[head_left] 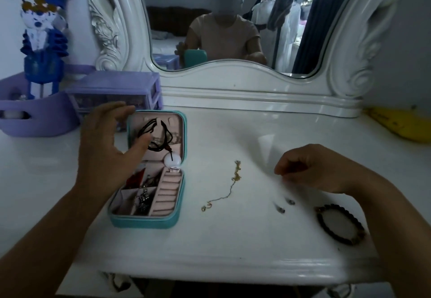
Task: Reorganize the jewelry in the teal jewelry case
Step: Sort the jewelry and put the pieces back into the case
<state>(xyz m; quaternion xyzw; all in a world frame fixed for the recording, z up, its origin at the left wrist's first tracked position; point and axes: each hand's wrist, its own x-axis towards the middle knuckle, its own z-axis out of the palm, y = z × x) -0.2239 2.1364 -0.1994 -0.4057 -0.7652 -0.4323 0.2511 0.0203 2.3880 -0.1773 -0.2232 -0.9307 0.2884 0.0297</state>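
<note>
The teal jewelry case (pixel 142 222) lies open on the white dressing table (pixel 233 239), left of centre. A black cord necklace (pixel 161 134) with a round white pendant (pixel 172 160) hangs in its pink lid. Silver pieces (pixel 142 198) fill the lower compartments beside ring rolls (pixel 166 192). My left hand (pixel 105 148) hovers over the case's left side, fingers spread, thumb near the cord. My right hand (pixel 310 169) rests curled on the table to the right; whether it pinches anything is unclear. A gold chain (pixel 229 188), two small earrings (pixel 285 205) and a dark bead bracelet (pixel 339 225) lie on the table.
A purple drawer box (pixel 116 90) and a purple basket (pixel 35 118) with a blue figurine (pixel 44 38) stand at the back left. The ornate white mirror (pixel 233 17) rises behind. A yellow object (pixel 401 122) lies far right. The table's front edge runs close below.
</note>
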